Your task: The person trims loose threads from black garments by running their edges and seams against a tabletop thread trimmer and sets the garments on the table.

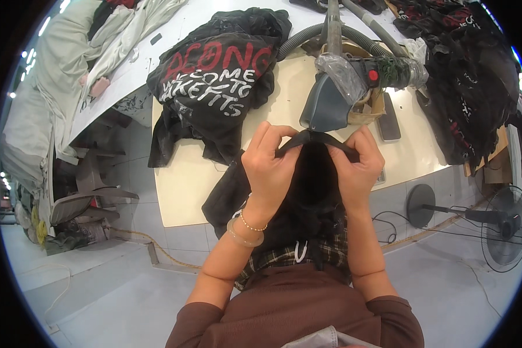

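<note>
Two hands are pinching one black garment [310, 174] at the near edge of the cream tabletop [185, 191]: the left hand [268, 168] is gripping its folded top edge on one side, the right hand [356, 165] on the other, fingers curled shut over the cloth. The stretched edge is running left to right between them, while the rest is hanging down toward the person's lap. One printed black shirt [214, 81] is lying toward the far left corner, and one grey suction nozzle [330, 104] is hanging just beyond the hands.

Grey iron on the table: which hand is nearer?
Right. The right hand pinches the black garment just below the grey iron; the left hand grips the garment further to the iron's lower left.
</note>
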The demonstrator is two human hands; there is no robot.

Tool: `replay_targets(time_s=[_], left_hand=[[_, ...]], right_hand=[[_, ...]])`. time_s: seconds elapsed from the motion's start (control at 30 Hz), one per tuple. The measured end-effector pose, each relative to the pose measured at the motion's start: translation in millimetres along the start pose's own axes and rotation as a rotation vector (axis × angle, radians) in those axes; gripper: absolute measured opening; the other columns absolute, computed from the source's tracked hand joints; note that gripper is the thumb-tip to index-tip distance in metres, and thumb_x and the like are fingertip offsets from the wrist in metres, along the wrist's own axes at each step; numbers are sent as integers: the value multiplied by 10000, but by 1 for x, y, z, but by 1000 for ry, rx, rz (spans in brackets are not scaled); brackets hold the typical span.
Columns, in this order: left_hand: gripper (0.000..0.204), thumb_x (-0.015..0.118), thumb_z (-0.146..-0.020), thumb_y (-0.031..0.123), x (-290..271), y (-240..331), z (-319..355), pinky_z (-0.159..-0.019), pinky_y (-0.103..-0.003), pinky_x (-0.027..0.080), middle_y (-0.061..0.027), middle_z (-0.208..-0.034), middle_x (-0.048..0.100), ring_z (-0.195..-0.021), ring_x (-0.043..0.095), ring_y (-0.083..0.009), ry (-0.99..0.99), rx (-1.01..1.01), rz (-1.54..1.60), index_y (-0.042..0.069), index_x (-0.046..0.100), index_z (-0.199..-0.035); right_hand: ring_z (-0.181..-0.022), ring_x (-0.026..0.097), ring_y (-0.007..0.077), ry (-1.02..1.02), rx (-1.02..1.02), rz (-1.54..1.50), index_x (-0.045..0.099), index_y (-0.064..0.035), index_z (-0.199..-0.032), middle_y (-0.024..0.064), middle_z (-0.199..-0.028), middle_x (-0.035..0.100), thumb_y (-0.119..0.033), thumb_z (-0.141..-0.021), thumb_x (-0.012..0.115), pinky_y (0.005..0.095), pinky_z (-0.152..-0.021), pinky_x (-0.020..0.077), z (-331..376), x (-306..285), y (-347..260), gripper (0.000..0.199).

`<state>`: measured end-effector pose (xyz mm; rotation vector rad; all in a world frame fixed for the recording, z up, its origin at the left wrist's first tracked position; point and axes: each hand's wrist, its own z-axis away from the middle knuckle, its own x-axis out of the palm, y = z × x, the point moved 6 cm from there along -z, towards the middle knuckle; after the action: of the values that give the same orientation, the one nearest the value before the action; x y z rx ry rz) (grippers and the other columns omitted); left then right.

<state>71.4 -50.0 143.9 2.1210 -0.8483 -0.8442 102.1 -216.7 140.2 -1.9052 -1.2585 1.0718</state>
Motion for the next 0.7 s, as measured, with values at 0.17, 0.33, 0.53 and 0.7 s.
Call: replay_targets(time_s=[0.17,0.33,0.53,0.7], left_hand=[[183,718,-690,-63,-2,-2,3,-482,-297,368,-70,-713,486,-537,460,-198,14,19,19,20,616,-818],[176,726,-692,-61,-4,0,7,-481,-304,377,-76,-704,482,-531,476,-205,36,79,-62,7,603,-797],[175,733,-704,-68,-1,-1,4,-481,-278,316,-43,-667,438,-531,396,-149,95,33,-18,2,586,-769],[188,744,-724,-66,-6,2,13,-500,-235,268,10,-628,411,-549,328,-68,160,-16,13,-5,566,-734]], right_hand=[[-571,375,184,-2,-42,22,446,18,-690,64,-675,378,26,-685,769,288,-512,329,0,-1,-2,324],[-576,395,186,-19,-59,23,455,19,-698,66,-689,388,22,-688,774,286,-518,347,2,1,0,318],[-574,407,191,-16,-41,-11,467,23,-702,67,-697,404,13,-699,778,282,-520,358,0,5,4,311],[-574,408,187,-40,-78,-13,476,28,-708,65,-697,406,3,-700,787,288,-525,367,-3,8,-5,313]])
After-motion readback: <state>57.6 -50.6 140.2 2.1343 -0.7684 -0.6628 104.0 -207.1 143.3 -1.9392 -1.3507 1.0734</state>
